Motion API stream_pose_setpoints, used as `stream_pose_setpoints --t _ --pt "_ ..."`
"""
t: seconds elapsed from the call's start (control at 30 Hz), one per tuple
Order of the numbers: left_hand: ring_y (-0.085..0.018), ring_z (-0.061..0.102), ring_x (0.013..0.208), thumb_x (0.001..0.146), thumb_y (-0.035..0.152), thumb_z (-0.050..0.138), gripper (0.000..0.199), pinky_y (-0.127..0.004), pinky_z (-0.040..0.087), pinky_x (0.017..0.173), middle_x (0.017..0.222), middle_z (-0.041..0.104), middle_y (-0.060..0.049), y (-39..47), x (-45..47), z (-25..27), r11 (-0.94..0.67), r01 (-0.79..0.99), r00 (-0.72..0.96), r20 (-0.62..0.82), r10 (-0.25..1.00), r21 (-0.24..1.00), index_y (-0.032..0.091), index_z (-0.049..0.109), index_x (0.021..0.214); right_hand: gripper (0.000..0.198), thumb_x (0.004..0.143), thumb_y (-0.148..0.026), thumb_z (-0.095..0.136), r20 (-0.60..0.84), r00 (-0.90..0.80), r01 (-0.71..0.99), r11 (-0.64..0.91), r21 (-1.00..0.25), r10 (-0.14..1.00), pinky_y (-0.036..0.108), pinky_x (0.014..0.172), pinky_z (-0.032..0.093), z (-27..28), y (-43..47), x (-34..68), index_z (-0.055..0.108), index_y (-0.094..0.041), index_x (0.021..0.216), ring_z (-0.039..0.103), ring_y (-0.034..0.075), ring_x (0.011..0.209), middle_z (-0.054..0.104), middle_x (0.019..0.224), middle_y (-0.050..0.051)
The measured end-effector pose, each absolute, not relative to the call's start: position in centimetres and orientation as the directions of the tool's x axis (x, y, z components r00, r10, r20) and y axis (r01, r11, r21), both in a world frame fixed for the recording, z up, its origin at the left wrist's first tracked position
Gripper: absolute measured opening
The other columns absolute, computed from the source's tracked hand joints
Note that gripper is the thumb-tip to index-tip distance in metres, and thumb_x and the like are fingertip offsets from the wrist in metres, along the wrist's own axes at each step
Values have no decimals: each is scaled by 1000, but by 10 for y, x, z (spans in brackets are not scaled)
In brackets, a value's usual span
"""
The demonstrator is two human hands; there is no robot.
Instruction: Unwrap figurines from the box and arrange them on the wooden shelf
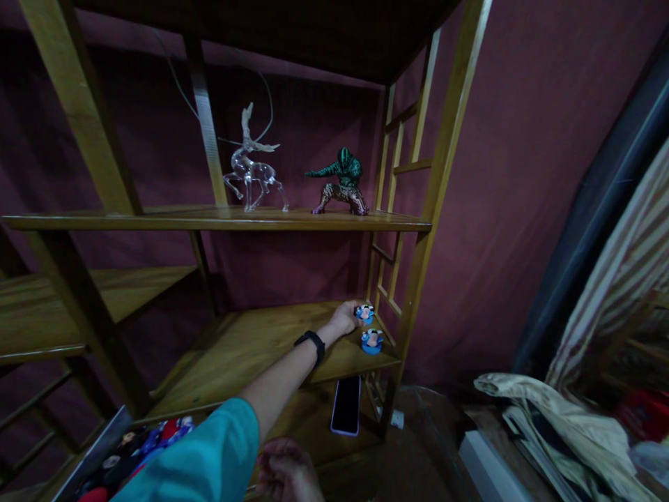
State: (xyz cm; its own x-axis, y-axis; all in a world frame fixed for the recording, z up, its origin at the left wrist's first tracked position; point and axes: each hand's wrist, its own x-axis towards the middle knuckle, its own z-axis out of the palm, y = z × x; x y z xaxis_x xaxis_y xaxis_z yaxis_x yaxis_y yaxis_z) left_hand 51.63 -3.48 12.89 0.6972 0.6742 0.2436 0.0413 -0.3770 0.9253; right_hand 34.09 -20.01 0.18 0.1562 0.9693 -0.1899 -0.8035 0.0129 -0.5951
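My left hand [345, 318], with a dark watch [313, 346] on its wrist, reaches to the right end of the wooden shelf [251, 348]. Its fingers are closed on a small blue-based figurine [364, 314] standing near the back. Just in front of that, a second, similar figurine [371, 341] stands upright, apart from the hand. Low in the view is my right hand [286, 467], dim and slightly blurred, its fingers curled in and nothing visible in them. Beside my teal sleeve, an open box [118, 425] holds several colourful figures [157, 436], partly covered by the arm.
On the shelf above stand a clear deer figure [254, 171] and a crouching green-and-bronze figure [342, 183]. A phone [345, 406] lies on the lower shelf. The wooden post [444, 146] bounds the right side. Cloth [564, 418] is heaped at the lower right.
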Motion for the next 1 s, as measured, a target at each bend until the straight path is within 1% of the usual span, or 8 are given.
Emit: stream_pose_setpoints --t 0.1,0.2,0.33,0.43,0.63,0.83,1.0 --pt "-11 54 63 41 -1 73 41 -27 45 69 68 62 0 -35 515 131 -326 2 724 223 652 945 11 62 78 20 51 -25 67 -173 158 -805 25 -593 972 24 52 40 3 -200 340 65 -16 68 54 12 53 66 67 4" --pt "-12 55 65 42 -3 72 40 -29 46 72 68 62 0 -38 512 136 -300 -13 752 207 626 954 11 61 77 18 52 -24 66 -176 183 -810 46 -585 967 23 52 40 4 -202 339 65 -16 69 55 12 54 66 67 5" --pt "-14 56 69 41 -1 74 38 -31 45 76 68 62 -1 -42 508 142 -251 -49 775 195 601 967 11 62 75 19 53 -24 66 -178 194 -811 55 -582 965 23 53 41 4 -204 338 65 -16 70 56 12 55 66 68 5" --pt "-14 56 70 41 0 75 40 -32 45 77 69 62 -1 -43 507 143 -237 -41 778 180 603 971 11 63 77 21 53 -24 66 -175 195 -814 60 -577 965 24 53 41 3 -203 337 65 -15 72 56 12 55 66 67 5" --pt "-12 55 67 45 -3 71 39 -31 44 75 72 62 -1 -40 512 136 -284 -7 768 187 613 959 10 62 81 23 54 -25 66 -160 195 -810 66 -583 968 24 54 42 2 -202 335 65 -14 75 57 13 56 66 67 5" --pt "-12 54 65 45 2 73 41 -30 45 74 72 62 -1 -36 515 130 -392 38 771 223 597 919 10 63 84 24 55 -24 65 -153 191 -802 64 -594 970 25 57 43 1 -204 335 65 -13 77 58 13 57 66 66 5" --pt "-12 54 65 48 5 73 37 -30 45 73 70 61 0 -40 511 132 -414 68 757 224 614 908 11 63 83 21 58 -23 64 -130 203 -799 87 -595 971 25 58 43 2 -208 337 65 -14 78 59 14 61 67 71 6"
